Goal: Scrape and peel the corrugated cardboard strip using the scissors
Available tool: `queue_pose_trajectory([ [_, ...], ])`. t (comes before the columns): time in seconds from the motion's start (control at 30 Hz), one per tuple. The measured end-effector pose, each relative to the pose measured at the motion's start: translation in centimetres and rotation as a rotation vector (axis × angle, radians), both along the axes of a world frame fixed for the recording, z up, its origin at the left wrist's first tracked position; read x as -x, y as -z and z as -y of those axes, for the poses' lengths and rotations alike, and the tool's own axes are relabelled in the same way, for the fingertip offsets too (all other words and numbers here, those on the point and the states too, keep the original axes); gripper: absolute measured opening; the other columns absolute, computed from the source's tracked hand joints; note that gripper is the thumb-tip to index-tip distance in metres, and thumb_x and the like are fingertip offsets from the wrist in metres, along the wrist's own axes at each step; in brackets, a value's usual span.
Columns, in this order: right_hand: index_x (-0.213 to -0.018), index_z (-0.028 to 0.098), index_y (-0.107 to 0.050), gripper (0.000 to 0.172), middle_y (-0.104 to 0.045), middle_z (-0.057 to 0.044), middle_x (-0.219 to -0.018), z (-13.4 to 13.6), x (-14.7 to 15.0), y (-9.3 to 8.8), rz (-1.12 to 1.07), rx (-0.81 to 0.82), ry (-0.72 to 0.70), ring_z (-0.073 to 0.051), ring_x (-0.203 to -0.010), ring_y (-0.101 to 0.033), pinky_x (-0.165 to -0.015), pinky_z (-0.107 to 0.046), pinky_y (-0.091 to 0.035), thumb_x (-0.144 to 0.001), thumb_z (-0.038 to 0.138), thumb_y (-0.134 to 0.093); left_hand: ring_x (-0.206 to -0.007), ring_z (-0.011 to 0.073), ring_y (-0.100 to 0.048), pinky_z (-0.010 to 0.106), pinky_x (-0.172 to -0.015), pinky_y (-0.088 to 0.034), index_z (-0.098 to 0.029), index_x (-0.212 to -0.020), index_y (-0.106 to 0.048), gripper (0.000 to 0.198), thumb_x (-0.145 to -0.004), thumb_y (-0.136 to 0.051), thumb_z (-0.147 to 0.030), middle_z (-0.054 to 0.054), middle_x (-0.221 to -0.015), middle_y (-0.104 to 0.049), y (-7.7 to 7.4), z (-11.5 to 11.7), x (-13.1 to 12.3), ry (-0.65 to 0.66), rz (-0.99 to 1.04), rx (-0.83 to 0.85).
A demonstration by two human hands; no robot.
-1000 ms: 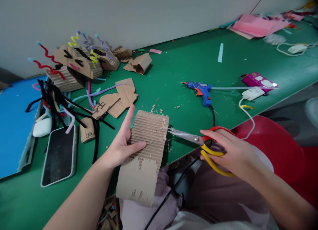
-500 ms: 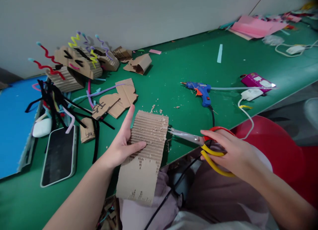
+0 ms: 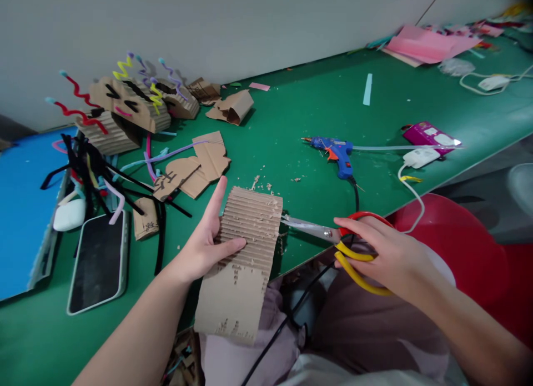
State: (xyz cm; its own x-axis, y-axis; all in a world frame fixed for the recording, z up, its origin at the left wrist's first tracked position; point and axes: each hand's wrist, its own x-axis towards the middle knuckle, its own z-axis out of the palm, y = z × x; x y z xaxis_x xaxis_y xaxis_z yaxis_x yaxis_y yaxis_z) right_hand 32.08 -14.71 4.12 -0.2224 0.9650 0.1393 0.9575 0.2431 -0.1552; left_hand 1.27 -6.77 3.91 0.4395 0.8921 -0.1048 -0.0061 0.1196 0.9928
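Note:
My left hand (image 3: 210, 241) grips the left side of a corrugated cardboard strip (image 3: 250, 225), its thumb on top and the other fingers largely hidden beneath. Ridges show on the strip's upper part, while its lower part is flat with small torn marks. Paper crumbs lie on the ridges. In my right hand (image 3: 381, 250) is a pair of scissors (image 3: 314, 229) with red and yellow handles. The blades look nearly closed, and their tips reach the strip's right edge; whether they touch it I cannot tell.
A blue glue gun (image 3: 333, 150) lies beyond the scissors. Cardboard pieces (image 3: 187, 172), black pipe cleaners (image 3: 89, 169) and a phone (image 3: 100, 261) are on the left, with cardboard figures (image 3: 129, 105) behind. A black cord (image 3: 287, 319) crosses the lap beside the table edge.
Almost nothing differs. My right hand and the scissors have shifted very slightly left; the cardboard strip stays in my left hand.

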Motion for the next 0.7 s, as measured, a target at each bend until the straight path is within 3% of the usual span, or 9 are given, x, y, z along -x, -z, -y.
queue_pose_trajectory([
  [0.23, -0.119, 0.023, -0.055, 0.048, -0.066, -0.003, -0.089, -0.05, 0.18, -0.21, 0.064, -0.065, -0.058, -0.013, -0.064, -0.062, -0.046, -0.023, -0.041, -0.076, 0.042, -0.061, -0.132, 0.0265, -0.033, 0.031, -0.098, -0.044, -0.034, -0.144, -0.005, 0.094, -0.075, -0.066, -0.015, 0.003, -0.148, -0.03, 0.19, 0.08, 0.04, 0.031, 0.003, -0.001],
  [0.5, -0.119, 0.023, -0.056, 0.043, -0.068, -0.003, -0.094, -0.17, 0.22, -0.26, 0.12, -0.067, -0.111, -0.013, -0.07, -0.063, -0.047, -0.024, -0.04, -0.079, 0.038, -0.057, -0.124, 0.0264, -0.045, 0.031, -0.095, -0.046, -0.038, -0.143, -0.005, 0.093, -0.076, -0.066, -0.018, 0.002, -0.149, -0.029, 0.37, 0.18, 0.09, 0.087, 0.027, 0.078],
  [0.7, -0.115, 0.019, -0.059, 0.039, -0.069, -0.004, -0.089, -0.49, 0.48, -0.77, 0.115, -0.101, -0.149, -0.014, -0.069, -0.064, -0.049, -0.025, -0.042, -0.081, 0.037, -0.054, -0.126, 0.0263, -0.042, 0.03, -0.098, -0.044, -0.038, -0.143, -0.01, 0.09, -0.075, -0.066, -0.018, 0.0, -0.149, -0.028, 0.38, -0.03, 0.17, 0.098, 0.023, 0.087],
])
